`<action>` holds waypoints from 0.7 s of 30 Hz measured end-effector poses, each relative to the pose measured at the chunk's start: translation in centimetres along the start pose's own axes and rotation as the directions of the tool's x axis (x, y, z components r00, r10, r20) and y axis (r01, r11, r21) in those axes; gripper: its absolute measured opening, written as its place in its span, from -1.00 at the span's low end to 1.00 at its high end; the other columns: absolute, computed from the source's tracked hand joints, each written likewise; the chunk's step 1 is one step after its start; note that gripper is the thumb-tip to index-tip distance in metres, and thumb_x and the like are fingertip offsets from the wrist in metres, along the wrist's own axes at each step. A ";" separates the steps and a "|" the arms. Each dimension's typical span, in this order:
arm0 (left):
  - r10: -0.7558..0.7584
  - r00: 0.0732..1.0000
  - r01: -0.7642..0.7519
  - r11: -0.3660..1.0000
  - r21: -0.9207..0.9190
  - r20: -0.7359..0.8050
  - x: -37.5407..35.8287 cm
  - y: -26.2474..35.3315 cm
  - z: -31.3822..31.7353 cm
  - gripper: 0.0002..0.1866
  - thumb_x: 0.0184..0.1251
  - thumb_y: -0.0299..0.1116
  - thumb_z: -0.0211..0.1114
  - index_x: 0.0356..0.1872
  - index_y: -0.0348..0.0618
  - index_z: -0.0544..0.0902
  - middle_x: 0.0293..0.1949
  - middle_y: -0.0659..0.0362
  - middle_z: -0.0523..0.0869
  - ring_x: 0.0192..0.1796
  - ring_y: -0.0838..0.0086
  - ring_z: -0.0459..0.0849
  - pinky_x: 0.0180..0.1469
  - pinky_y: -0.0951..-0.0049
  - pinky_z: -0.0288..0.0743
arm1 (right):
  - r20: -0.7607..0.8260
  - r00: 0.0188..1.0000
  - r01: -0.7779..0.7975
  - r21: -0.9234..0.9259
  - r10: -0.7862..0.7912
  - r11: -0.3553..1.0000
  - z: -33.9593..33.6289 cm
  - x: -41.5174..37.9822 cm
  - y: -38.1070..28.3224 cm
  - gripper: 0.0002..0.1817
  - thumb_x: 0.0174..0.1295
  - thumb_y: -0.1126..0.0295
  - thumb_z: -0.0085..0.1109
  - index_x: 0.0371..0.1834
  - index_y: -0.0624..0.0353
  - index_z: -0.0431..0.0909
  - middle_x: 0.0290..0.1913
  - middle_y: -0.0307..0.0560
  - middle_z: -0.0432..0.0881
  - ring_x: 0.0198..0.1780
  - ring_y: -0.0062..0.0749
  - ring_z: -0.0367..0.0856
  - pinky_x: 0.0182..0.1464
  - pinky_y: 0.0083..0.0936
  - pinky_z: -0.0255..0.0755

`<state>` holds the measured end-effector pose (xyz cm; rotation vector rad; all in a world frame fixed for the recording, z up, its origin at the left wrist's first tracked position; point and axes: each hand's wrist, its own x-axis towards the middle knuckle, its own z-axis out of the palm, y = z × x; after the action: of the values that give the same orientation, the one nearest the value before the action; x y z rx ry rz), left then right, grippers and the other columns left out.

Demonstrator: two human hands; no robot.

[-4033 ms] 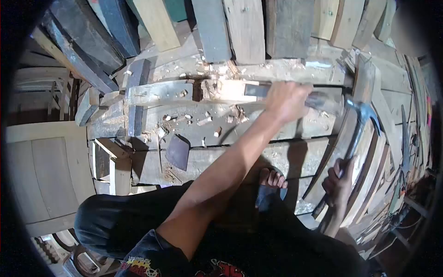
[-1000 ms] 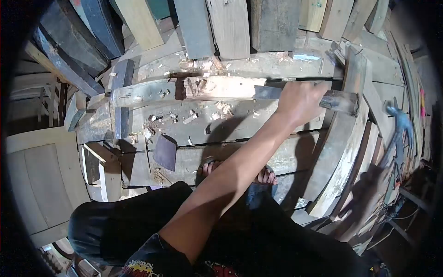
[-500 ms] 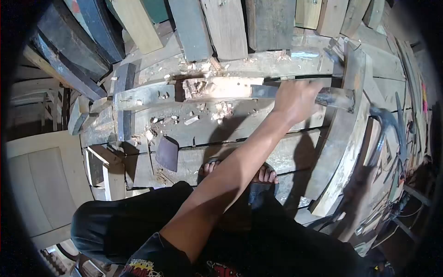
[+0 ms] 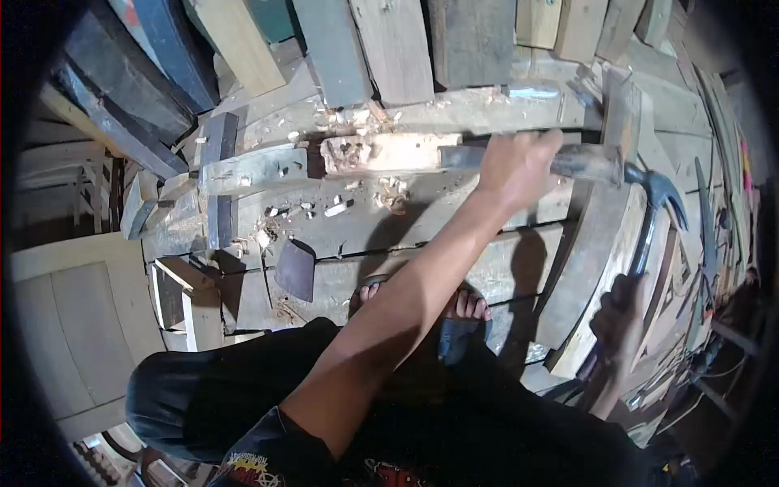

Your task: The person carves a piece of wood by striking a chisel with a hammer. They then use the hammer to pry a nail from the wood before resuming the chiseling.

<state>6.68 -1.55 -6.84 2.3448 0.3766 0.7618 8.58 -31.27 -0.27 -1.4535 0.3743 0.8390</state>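
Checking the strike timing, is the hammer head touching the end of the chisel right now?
Touching. In the head view, the hammer head sits flush against the butt end of the chisel, with no gap showing between them.

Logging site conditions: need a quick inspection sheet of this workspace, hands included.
Surface: rough plank bench, gaps between boards.
Job's things: chisel lying along pale wood block; claw hammer head at the chisel's butt end.
Clutter: wood chips, dark metal blade, offcuts.
Hands: left hand gripping the chisel; right hand gripping the hammer handle.
Cables: wires at far right.
Surroundings: stacked boards behind; sandalled foot on the bench.
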 end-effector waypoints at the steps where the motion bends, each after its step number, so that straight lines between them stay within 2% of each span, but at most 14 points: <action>1: -0.011 1.000 0.011 1.000 0.015 0.009 0.0 0.1 0.0 -0.73 0.03 -0.30 0.51 -0.28 -0.15 0.66 -0.52 -0.13 0.73 -0.40 -0.11 0.76 -0.28 -0.03 0.65 | -0.099 0.991 0.081 -0.047 -0.086 0.996 0.4 -0.7 -0.8 -0.43 0.47 -0.40 -0.01 -0.43 -0.18 0.32 -0.60 -0.47 0.16 -0.71 -0.71 -0.01 -0.66 -0.58 -0.17; 3: -0.016 1.000 0.016 1.000 -0.013 0.022 -0.3 0.1 -0.2 -0.72 0.04 -0.28 0.53 -0.29 -0.15 0.66 -0.53 -0.13 0.72 -0.43 -0.10 0.76 -0.30 -0.03 0.65 | -0.438 0.811 0.331 -0.201 -0.387 0.922 1.5 -1.7 -3.1 -0.48 0.51 -0.34 -0.03 -0.30 -0.13 0.42 -0.62 -0.49 0.18 -0.72 -0.80 0.06 -0.74 -0.67 -0.08; 4: -0.023 0.999 0.024 1.000 -0.017 0.026 -0.4 0.0 -0.1 -0.72 0.03 -0.27 0.53 -0.30 -0.15 0.66 -0.54 -0.13 0.71 -0.43 -0.11 0.76 -0.30 -0.03 0.65 | -0.208 0.867 0.451 -0.059 -0.453 0.891 -2.3 -1.5 -4.2 -0.47 0.55 -0.31 -0.08 -0.31 -0.10 0.42 -0.64 -0.49 0.20 -0.77 -0.80 0.06 -0.80 -0.70 -0.06; 5: -0.030 0.999 0.030 0.999 -0.022 0.028 -0.4 -0.1 0.3 -0.72 0.03 -0.26 0.54 -0.30 -0.15 0.66 -0.55 -0.13 0.71 -0.42 -0.11 0.76 -0.30 -0.03 0.65 | -0.315 0.804 0.535 0.017 -0.504 0.844 -0.1 -2.5 -5.8 -0.48 0.58 -0.28 -0.12 -0.30 -0.08 0.41 -0.65 -0.46 0.22 -0.81 -0.78 0.01 -0.84 -0.68 -0.13; 6: -0.035 0.999 0.036 0.999 -0.026 0.028 -0.3 -0.3 0.5 -0.71 0.03 -0.26 0.54 -0.31 -0.15 0.66 -0.55 -0.13 0.70 -0.42 -0.12 0.76 -0.30 -0.04 0.64 | -0.147 0.818 0.574 0.171 -0.556 0.800 -2.7 -2.2 -7.0 -0.48 0.60 -0.26 -0.15 -0.31 -0.08 0.37 -0.64 -0.43 0.25 -0.79 -0.77 0.04 -0.82 -0.69 -0.08; 8: -0.022 1.000 0.022 1.000 0.015 0.015 -0.4 0.1 0.1 -0.70 -0.02 -0.27 0.56 -0.33 -0.15 0.66 -0.54 -0.11 0.71 -0.39 -0.10 0.76 -0.27 -0.05 0.64 | -0.651 0.586 0.650 0.022 -0.483 0.759 3.9 -3.3 -8.6 -0.47 0.59 -0.28 -0.15 -0.32 -0.07 0.33 -0.62 -0.41 0.26 -0.75 -0.77 0.09 -0.79 -0.70 -0.04; 10: -0.017 1.000 0.017 1.000 0.010 0.012 -0.4 -0.1 0.3 -0.70 -0.04 -0.28 0.56 -0.32 -0.15 0.66 -0.52 -0.11 0.72 -0.38 -0.10 0.77 -0.26 -0.05 0.64 | -0.634 0.557 0.755 0.118 -0.536 0.645 5.9 -2.2 -6.5 -0.45 0.56 -0.30 -0.13 -0.36 -0.07 0.30 -0.60 -0.38 0.24 -0.71 -0.69 0.04 -0.71 -0.71 0.00; 11: -0.020 0.999 0.019 0.999 0.028 0.029 -0.4 -0.2 0.5 -0.71 -0.05 -0.31 0.54 -0.32 -0.15 0.65 -0.52 -0.11 0.72 -0.38 -0.09 0.77 -0.26 -0.04 0.65 | -0.321 0.741 0.662 0.202 -0.589 0.722 3.3 -1.4 -3.9 -0.41 0.53 -0.35 -0.11 -0.38 -0.07 0.29 -0.58 -0.37 0.24 -0.68 -0.68 0.04 -0.67 -0.70 0.01; 12: -0.035 0.999 0.034 0.999 0.028 0.037 -0.5 -0.2 0.4 -0.71 -0.05 -0.32 0.53 -0.31 -0.15 0.65 -0.52 -0.10 0.72 -0.38 -0.09 0.77 -0.26 -0.04 0.65 | -0.547 0.687 0.660 0.192 -0.479 0.727 5.2 0.3 -1.8 -0.37 0.49 -0.41 -0.09 -0.40 -0.08 0.29 -0.59 -0.41 0.21 -0.66 -0.71 0.07 -0.64 -0.67 0.01; 13: -0.045 0.998 0.044 0.999 0.029 0.046 -0.5 -0.1 0.2 -0.72 -0.05 -0.32 0.52 -0.31 -0.14 0.66 -0.52 -0.09 0.72 -0.37 -0.09 0.78 -0.26 -0.03 0.66 | -0.482 0.779 0.447 -0.023 -0.402 0.894 4.8 0.5 1.1 -0.36 0.47 -0.43 -0.07 -0.42 -0.09 0.31 -0.59 -0.45 0.17 -0.67 -0.71 0.04 -0.63 -0.64 -0.01; 14: -0.052 0.997 0.050 0.998 0.028 0.056 -0.4 0.1 0.1 -0.72 -0.05 -0.33 0.51 -0.30 -0.14 0.66 -0.52 -0.09 0.72 -0.37 -0.08 0.78 -0.26 -0.03 0.66 | -0.149 0.974 0.141 -0.204 -0.173 0.969 2.0 0.3 2.3 -0.39 0.47 -0.44 -0.07 -0.38 -0.12 0.35 -0.60 -0.47 0.15 -0.68 -0.71 0.02 -0.64 -0.62 -0.03; 16: -0.026 0.984 0.013 0.997 0.073 0.174 -0.9 -0.6 0.2 -0.67 -0.06 -0.32 0.50 -0.19 -0.09 0.71 -0.49 -0.06 0.75 -0.37 -0.03 0.80 -0.27 -0.01 0.67 | -0.039 0.999 -0.021 -0.109 0.016 0.994 1.7 -0.8 1.4 -0.40 0.46 -0.45 -0.07 -0.37 -0.16 0.39 -0.59 -0.48 0.15 -0.68 -0.72 0.02 -0.65 -0.62 -0.09; 19: -0.029 0.969 -0.006 0.990 0.141 0.244 -1.6 -0.8 0.3 -0.57 -0.03 -0.30 0.49 -0.03 0.01 0.74 -0.44 -0.05 0.78 -0.36 0.01 0.81 -0.25 -0.02 0.68 | -0.433 0.878 0.159 -0.140 -0.205 0.977 1.3 -2.2 0.0 -0.43 0.52 -0.38 -0.12 -0.32 -0.13 0.40 -0.61 -0.44 0.16 -0.71 -0.73 0.02 -0.69 -0.66 -0.14; 21: -0.048 0.980 0.034 0.997 0.074 0.195 -1.4 -0.6 0.1 -0.58 -0.03 -0.31 0.49 -0.03 0.02 0.73 -0.45 -0.04 0.77 -0.34 -0.01 0.81 -0.25 -0.03 0.66 | -0.359 0.865 0.340 -0.090 -0.349 0.936 0.2 -3.8 -2.7 -0.44 0.55 -0.35 -0.15 -0.26 -0.09 0.43 -0.61 -0.41 0.19 -0.72 -0.72 0.03 -0.71 -0.66 -0.11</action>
<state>5.60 -1.81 -7.88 2.4445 0.3688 0.4981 7.83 -31.82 4.31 -1.6426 0.3704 0.2761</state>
